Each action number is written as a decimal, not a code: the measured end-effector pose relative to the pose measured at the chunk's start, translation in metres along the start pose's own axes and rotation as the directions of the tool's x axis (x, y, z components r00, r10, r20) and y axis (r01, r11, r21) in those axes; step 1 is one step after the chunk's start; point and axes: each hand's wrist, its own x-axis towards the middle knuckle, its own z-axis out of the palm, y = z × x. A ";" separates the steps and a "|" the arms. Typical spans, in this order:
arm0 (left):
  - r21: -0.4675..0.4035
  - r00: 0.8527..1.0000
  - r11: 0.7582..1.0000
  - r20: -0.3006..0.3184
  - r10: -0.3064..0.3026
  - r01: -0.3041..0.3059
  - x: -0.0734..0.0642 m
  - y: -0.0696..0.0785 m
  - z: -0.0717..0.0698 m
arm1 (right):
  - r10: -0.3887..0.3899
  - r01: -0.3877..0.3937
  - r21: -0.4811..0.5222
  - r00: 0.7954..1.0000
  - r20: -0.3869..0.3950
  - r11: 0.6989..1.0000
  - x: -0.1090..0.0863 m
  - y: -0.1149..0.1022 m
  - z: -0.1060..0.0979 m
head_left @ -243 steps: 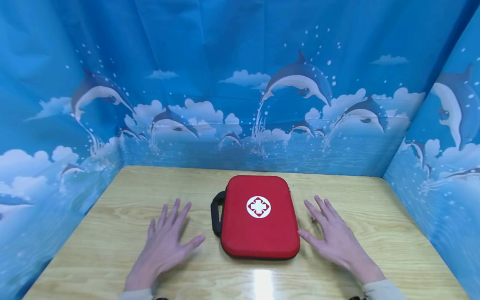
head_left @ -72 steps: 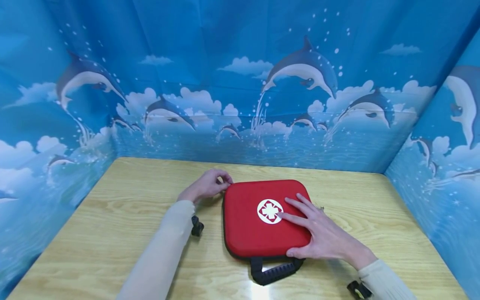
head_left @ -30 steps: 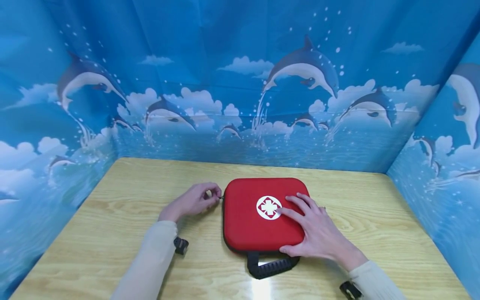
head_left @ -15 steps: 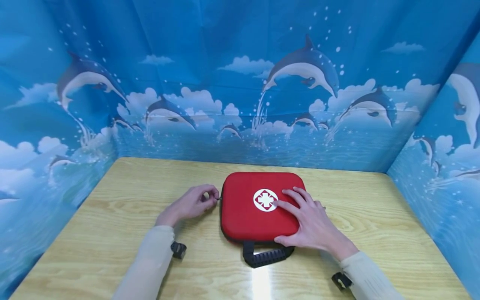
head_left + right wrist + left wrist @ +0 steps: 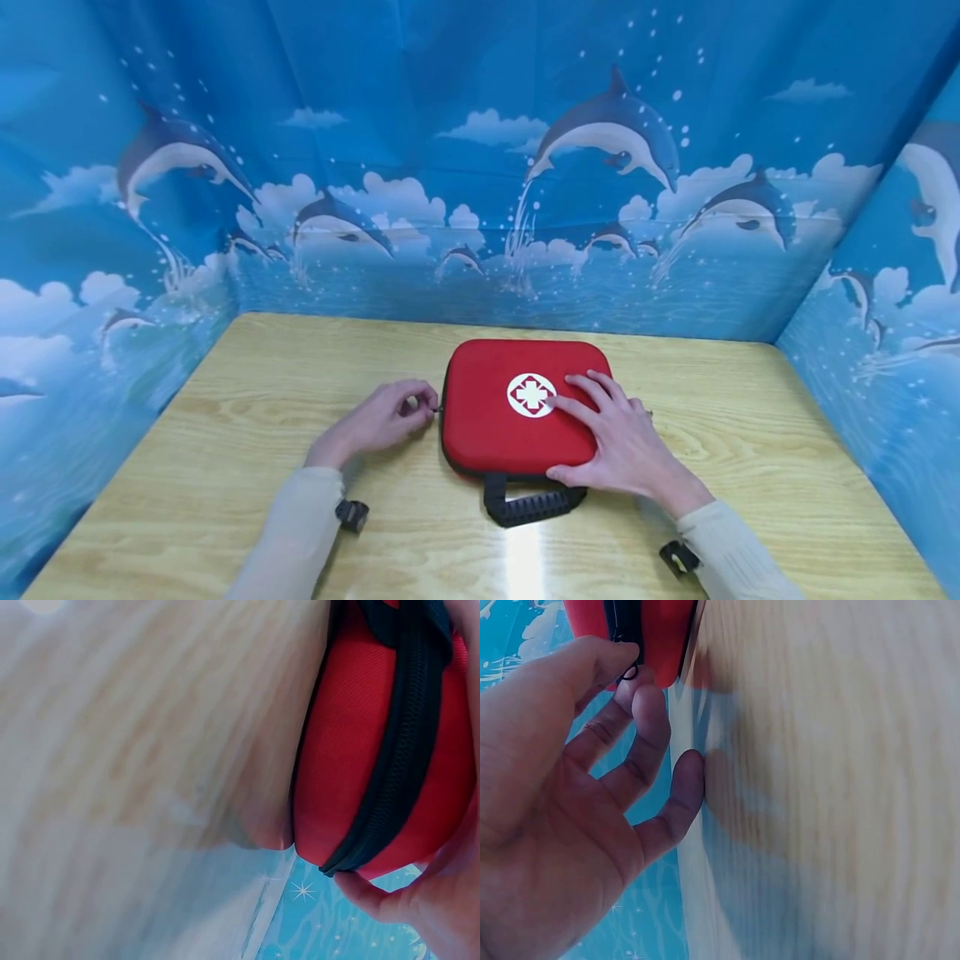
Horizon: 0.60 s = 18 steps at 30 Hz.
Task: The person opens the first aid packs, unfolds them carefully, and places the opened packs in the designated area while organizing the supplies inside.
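A red first-aid case (image 5: 487, 433) with a white cross emblem (image 5: 532, 395) lies flat on the table, its black handle (image 5: 525, 508) toward the person. The left hand (image 5: 378, 421) is at the case's left side, pinching the small zipper pull (image 5: 631, 673) between thumb and fingertips; the little finger is close to the tabletop. The right hand (image 5: 626, 446) rests spread on the right part of the lid, thumb at the front edge. In the right wrist view the black zipper (image 5: 405, 742) along the case's side looks closed, and that thumb touches its lower end.
The wood-grain table (image 5: 750, 467) carries the case. A blue curtain (image 5: 420, 167) printed with dolphins stands behind it and along both sides. Small black devices (image 5: 351, 515) sit at both wrists.
The case was turned earlier, its handle going from left to front. Lately the left hand has drawn the zipper pull toward the person along the left side; the case has shifted slightly away.
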 end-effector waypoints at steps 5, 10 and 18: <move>0.009 0.999 0.999 -0.008 0.034 -0.034 -0.006 0.002 0.003 | 0.004 -0.004 -0.003 1.000 0.007 1.000 0.000 0.000 -0.001; 0.002 0.999 0.999 0.004 0.045 -0.045 -0.014 0.006 0.004 | 0.004 -0.004 -0.004 1.000 0.002 1.000 0.000 -0.001 -0.002; -0.008 0.999 1.000 0.041 0.014 -0.014 -0.025 0.013 0.008 | 0.004 -0.004 -0.004 1.000 -0.002 1.000 0.000 0.000 -0.001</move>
